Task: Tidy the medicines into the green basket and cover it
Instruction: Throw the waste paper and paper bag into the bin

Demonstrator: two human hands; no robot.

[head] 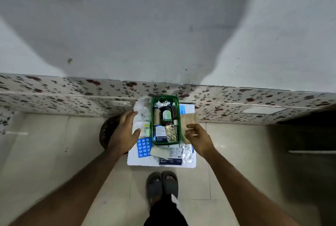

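Left hand (125, 131) spread wide, empty, hiding part of a dark round object (105, 131). Blue blister pack (144, 147) beside it on the white table (138, 162). Green basket (179, 116) at centre, long axis toward the wall, contents blurry, probably bottles and strips. Right hand (197, 135) loosely curled, empty.

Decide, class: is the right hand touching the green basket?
Apart. The head view shows brown paper between the right hand and the green basket.
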